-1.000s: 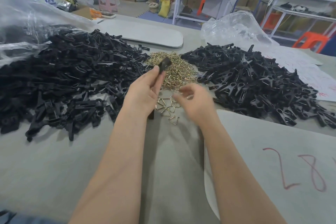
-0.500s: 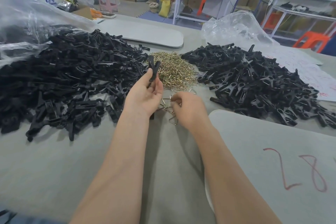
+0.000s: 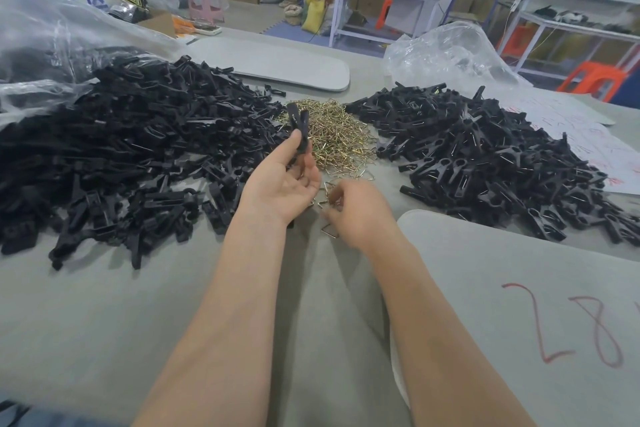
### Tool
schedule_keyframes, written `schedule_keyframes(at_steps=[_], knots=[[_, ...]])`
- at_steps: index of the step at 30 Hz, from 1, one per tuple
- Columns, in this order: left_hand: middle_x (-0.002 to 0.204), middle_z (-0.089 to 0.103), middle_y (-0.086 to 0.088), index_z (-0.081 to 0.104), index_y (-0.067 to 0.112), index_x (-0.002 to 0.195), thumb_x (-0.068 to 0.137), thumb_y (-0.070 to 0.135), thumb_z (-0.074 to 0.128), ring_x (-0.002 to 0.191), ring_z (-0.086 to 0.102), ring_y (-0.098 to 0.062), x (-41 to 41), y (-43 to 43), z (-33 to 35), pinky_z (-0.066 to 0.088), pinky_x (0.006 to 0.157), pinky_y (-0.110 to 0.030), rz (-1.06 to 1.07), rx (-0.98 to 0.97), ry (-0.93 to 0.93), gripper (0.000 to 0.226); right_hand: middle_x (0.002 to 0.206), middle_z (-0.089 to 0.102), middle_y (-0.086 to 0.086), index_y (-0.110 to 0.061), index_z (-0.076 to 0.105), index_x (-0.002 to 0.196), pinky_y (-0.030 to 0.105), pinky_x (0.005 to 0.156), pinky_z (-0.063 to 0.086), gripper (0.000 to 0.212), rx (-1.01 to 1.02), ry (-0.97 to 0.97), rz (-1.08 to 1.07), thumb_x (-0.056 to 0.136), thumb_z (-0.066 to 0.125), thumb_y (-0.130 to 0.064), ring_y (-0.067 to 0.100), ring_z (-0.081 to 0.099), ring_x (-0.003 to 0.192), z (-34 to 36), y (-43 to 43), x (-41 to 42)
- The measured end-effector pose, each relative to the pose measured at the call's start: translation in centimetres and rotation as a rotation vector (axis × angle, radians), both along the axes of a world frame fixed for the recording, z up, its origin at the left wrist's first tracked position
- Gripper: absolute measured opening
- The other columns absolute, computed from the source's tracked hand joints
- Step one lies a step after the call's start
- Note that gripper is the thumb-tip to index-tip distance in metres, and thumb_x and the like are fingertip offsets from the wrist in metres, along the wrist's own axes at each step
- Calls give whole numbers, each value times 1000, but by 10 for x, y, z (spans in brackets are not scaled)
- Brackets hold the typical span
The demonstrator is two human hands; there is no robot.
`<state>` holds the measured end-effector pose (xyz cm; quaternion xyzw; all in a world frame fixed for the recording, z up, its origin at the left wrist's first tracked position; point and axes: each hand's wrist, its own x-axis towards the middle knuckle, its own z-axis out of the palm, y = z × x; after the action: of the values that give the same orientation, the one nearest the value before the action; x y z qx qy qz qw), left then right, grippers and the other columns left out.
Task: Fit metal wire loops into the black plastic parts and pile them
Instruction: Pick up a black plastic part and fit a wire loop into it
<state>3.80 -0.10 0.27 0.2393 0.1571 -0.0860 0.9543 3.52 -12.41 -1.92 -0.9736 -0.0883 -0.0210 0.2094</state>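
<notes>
Still, left hand [image 3: 284,184] pinches black plastic part [image 3: 300,131] upright; right hand [image 3: 360,215] stays curled over wire loops [image 3: 329,230], grip unclear.

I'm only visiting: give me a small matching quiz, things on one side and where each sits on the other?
Things:
1. single black plastic clip
2. heap of brass-coloured wire loops
3. grey flat board with red numerals
4. orange plastic stool

Places:
A. beyond the table, far right
B. pinched in the left hand
C. on the table, near right
D. between the left black pile and the right black pile

Pairs: 1-B, 2-D, 3-C, 4-A
</notes>
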Motion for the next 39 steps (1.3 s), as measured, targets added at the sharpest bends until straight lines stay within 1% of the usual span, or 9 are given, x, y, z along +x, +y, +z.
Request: schedule_keyframes(at_steps=[5, 10, 14, 22, 28, 31, 33, 35, 39], knots=[[74, 60, -7, 62, 4, 85, 85, 12, 66, 69, 56, -10, 0, -1, 1, 52, 78, -22, 41, -57, -15, 9, 112, 59, 15, -13, 57, 104, 34, 83, 43, 23, 37, 78, -45, 85, 64, -24, 31, 56, 103, 0, -4, 1], [66, 65, -11, 65, 0, 69, 85, 3, 65, 71, 67, -16, -1, -4, 4, 59, 68, -25, 46, 21, -50, 17, 110, 61, 13, -10, 55, 104, 33, 84, 41, 21, 39, 50, -55, 87, 61, -19, 29, 54, 106, 4, -6, 1], [78, 62, -10, 61, 0, 86, 88, 6, 62, 76, 66, -16, -3, -5, 5, 59, 72, -25, 17, 31, -65, 6, 111, 63, 13, -6, 52, 111, 33, 84, 42, 31, 36, 77, -83, 87, 64, -22, 30, 55, 108, 6, -8, 2], [82, 62, -7, 62, 3, 90, 86, 15, 65, 77, 61, -12, -1, -7, 2, 58, 68, -23, 8, 62, -45, 14, 104, 65, 9, -17, 56, 89, 25, 72, 36, 8, 66, 58, -108, 86, 63, -18, 26, 58, 102, 7, -13, 2], [73, 67, -5, 62, 4, 86, 87, 12, 64, 67, 66, -11, -1, -8, 1, 57, 64, -21, 25, 137, -72, 8, 109, 63, 9, -10, 54, 115, 24, 79, 36, 32, 134, 66, -82, 86, 66, -20, 25, 55, 107, 4, -15, 6], [78, 65, -3, 62, 11, 87, 88, 10, 64, 72, 62, -12, 1, -13, -1, 56, 69, -22, 82, 480, -123, 3, 82, 61, 1, -10, 68, 101, 15, 63, 36, 17, 317, -23, -94, 85, 66, -15, 16, 57, 81, 8, -19, 8], [80, 63, 2, 62, 17, 88, 86, 11, 66, 78, 60, -14, 1, -17, -6, 51, 75, -27, 146, 1032, -194, 7, 69, 60, -3, -10, 69, 93, 9, 59, 42, 9, 540, -108, -117, 87, 63, -10, 12, 57, 66, 11, -23, 8], [86, 63, 6, 63, 20, 94, 85, 14, 65, 84, 60, -14, -1, -20, -10, 44, 78, -26, 164, 1544, -291, 10, 68, 64, 3, -6, 65, 97, 17, 58, 53, 12, 806, -87, -135, 92, 55, -4, 11, 62, 57, 15, -27, 6], [106, 62, -1, 62, 17, 107, 87, 11, 60, 98, 59, -22, -2, -24, -15, 46, 90, -38, 91, 1815, -419, 21, 65, 64, 6, -8, 56, 107, 19, 54, 52, 15, 920, -22, -123, 94, 52, -4, 8, 60, 49, 20, -35, 4]])
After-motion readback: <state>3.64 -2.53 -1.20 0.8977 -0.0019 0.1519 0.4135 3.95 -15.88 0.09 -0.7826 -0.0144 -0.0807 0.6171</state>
